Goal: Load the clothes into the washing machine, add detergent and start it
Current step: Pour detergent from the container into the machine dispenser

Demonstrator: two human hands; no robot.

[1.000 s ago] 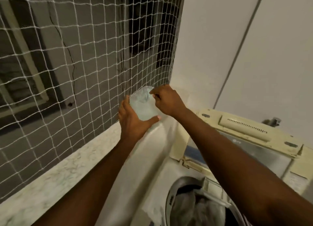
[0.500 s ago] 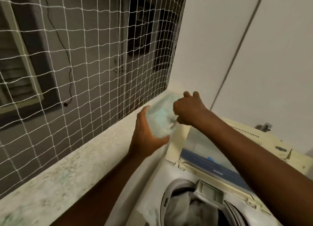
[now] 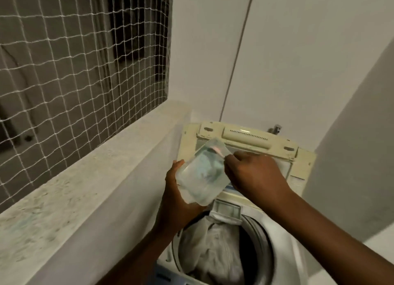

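A pale, translucent detergent pouch (image 3: 202, 178) is held tilted above the open top-loading washing machine (image 3: 283, 237). My left hand (image 3: 177, 195) grips the pouch from below and behind. My right hand (image 3: 253, 173) pinches its upper right edge near a small pink mark. Light-coloured clothes (image 3: 213, 255) fill the drum under my hands. The machine's cream lid (image 3: 251, 135) stands raised at the back.
A speckled stone ledge (image 3: 89, 173) runs along the left under a white rope net (image 3: 81, 56) across a window opening. White walls (image 3: 298, 60) close the back and right. A metal tap (image 3: 275, 128) sits behind the lid.
Both hands have carried the pouch down and to the right, from up near the net and ledge to just above the drum opening.
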